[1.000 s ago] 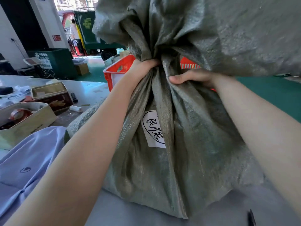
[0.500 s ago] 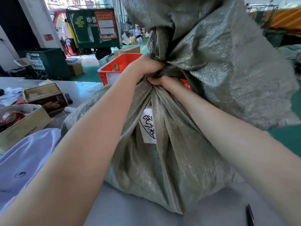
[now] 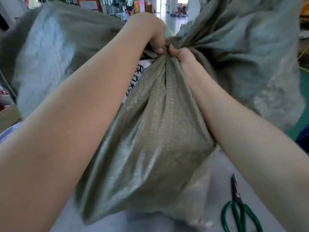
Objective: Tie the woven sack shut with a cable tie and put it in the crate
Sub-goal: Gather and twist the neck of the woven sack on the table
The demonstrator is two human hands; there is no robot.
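A grey-green woven sack [image 3: 153, 131] stands on the table and fills most of the view. Its top is gathered into a neck, and the loose fabric fans out above to both sides. My left hand [image 3: 150, 32] grips the neck from the left. My right hand [image 3: 181, 53] grips it from the right, touching the left hand. A white label with black handwriting [image 3: 135, 77] shows on the sack between my arms. No cable tie is visible. The crate is hidden behind the sack.
Green-handled scissors [image 3: 239, 208] lie on the pale table [image 3: 222, 181] at the lower right. A light blue garment edge [image 3: 6, 131] shows at the far left. A warehouse hall with people lies in the background.
The view has moved closer and higher, so the sack now hides the red crate and the boxes at the left. Both hands have stayed clamped on the neck. The scissors have come into sight.
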